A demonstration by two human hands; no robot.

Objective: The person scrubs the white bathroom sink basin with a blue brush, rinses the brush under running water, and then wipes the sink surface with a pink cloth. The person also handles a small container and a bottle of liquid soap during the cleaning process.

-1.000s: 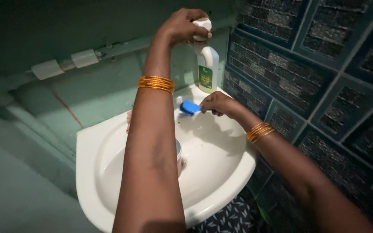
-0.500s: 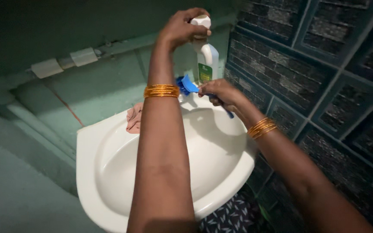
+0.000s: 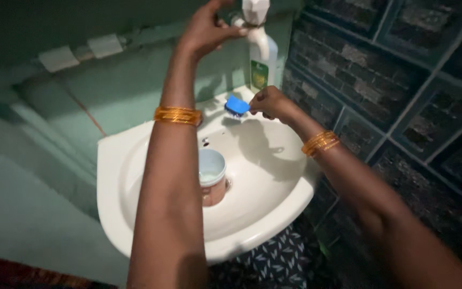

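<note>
Green painted wall (image 3: pixel 108 91) runs behind the white basin (image 3: pixel 135 155), and dark patterned tiles (image 3: pixel 370 69) close in along its right side. A pale pipe with white clips (image 3: pixel 76 53) crosses the green wall above the basin's back left corner.

My left hand (image 3: pixel 207 29) is raised above the back edge of the basin, fingers bent and loosely spread against the white tap (image 3: pixel 253 18); my fingertips touch its neck just beside the knob, but they are not wrapped fully round it. Gold bangles (image 3: pixel 177 115) sit on that forearm, which crosses over the middle of the bowl.

My right hand (image 3: pixel 271 101) is closed, pinching a blue brush (image 3: pixel 236 105) by its handle, which is hidden in my fingers. The brush head hovers at the back right corner of the basin, on or just above the rim; I cannot tell whether it touches. More gold bangles (image 3: pixel 321 143) circle this wrist.

Behind the brush, a white bottle with a green label (image 3: pixel 263 64) stands upright on the back right corner of the basin, directly under the tap.

Down in the bowl, near the drain, a small cup with a pale inside (image 3: pixel 211 174) stands upright, just beside my left forearm. Patterned dark cloth (image 3: pixel 274 265) shows below the basin's front edge.
</note>
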